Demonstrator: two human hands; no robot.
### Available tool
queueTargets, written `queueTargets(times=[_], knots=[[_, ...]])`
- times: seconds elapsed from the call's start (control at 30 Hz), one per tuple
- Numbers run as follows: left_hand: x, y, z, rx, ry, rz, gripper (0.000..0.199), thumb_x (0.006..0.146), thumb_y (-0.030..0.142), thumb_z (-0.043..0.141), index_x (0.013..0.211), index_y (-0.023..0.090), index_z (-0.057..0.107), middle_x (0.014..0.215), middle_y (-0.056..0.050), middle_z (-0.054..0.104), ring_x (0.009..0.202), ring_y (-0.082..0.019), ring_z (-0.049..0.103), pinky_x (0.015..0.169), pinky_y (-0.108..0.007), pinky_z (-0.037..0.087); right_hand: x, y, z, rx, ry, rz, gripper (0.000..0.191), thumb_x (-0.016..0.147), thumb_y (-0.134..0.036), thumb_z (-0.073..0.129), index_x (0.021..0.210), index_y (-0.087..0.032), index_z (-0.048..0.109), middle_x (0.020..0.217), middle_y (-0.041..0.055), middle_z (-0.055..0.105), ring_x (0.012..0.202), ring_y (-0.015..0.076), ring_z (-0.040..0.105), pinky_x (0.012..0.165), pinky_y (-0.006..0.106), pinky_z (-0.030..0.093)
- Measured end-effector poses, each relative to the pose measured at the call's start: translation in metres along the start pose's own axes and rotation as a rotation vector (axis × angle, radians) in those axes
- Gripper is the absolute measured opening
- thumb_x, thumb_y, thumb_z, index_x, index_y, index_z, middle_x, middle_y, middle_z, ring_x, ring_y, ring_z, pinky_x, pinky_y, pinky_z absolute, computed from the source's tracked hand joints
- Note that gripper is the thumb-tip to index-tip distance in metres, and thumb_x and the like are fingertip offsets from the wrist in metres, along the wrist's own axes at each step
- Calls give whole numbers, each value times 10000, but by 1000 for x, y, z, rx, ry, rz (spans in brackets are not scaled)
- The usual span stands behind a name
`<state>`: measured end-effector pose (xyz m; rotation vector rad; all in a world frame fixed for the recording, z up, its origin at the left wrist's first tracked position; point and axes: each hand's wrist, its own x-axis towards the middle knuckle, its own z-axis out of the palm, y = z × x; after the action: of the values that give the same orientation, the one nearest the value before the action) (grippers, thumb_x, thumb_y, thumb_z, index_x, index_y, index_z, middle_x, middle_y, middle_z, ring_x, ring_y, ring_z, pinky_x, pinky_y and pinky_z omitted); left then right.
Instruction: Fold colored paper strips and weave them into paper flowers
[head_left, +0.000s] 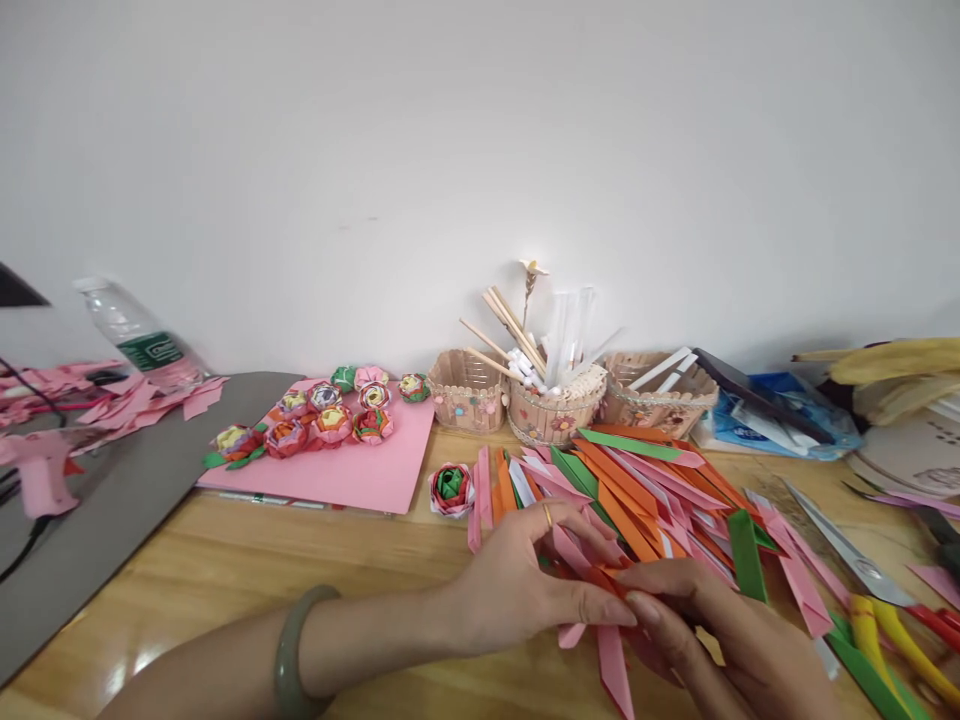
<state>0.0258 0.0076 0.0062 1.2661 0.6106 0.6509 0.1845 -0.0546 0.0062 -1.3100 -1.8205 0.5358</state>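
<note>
My left hand (514, 580) comes in from the lower left, with a ring on one finger and a green bangle on the wrist. Its thumb and fingers close on folded paper strips (615, 670), pink and orange-red. From the lower right, my right hand (724, 625) pinches the same strips, its fingertips close to the left thumb. My fingers cover much of the paper at the pinch. Just beyond both hands lies a pile of folded strips (637, 490) in orange, pink, green and white. A finished paper flower (451, 488) with a green centre sits left of the pile.
Several paper flowers (330, 425) rest on pink sheets (382, 475). Three decorated baskets (555, 415) line the wall, the middle one full of sticks. Scissors (855, 550) and yellow-handled scissors (889, 650) lie right. A pink glue gun (45, 470) and bottle (142, 335) stand left.
</note>
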Motion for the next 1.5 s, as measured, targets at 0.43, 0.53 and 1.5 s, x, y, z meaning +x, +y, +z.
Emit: queueTargets(times=[0.43, 0.53, 1.5], knots=[[-15, 70, -75, 609, 157, 181, 164, 772, 253, 553, 900, 174, 617, 944, -55, 647, 814, -160, 591, 736, -294, 465, 7, -9, 5, 391, -391, 328, 297, 827, -492, 458, 748, -217, 537, 627, -11, 546, 530, 101, 510, 484, 179, 443], [-43, 57, -111, 1171, 65, 160, 351, 712, 217, 629, 1059, 220, 577, 1079, -49, 606, 998, -213, 529, 874, -365, 410, 8, -6, 10, 349, -464, 328, 283, 845, -475, 435, 749, -222, 517, 621, -21, 535, 514, 91, 477, 448, 162, 396], [-91, 24, -218, 1593, 392, 329, 424, 811, 81, 394, 1194, 237, 486, 1230, -81, 489, 1112, -209, 470, 880, -351, 416, 97, -68, 76, -531, -569, -437, 176, 870, -168, 415, 918, -172, 584, 916, 75, 629, 816, 185, 592, 679, 292, 468]])
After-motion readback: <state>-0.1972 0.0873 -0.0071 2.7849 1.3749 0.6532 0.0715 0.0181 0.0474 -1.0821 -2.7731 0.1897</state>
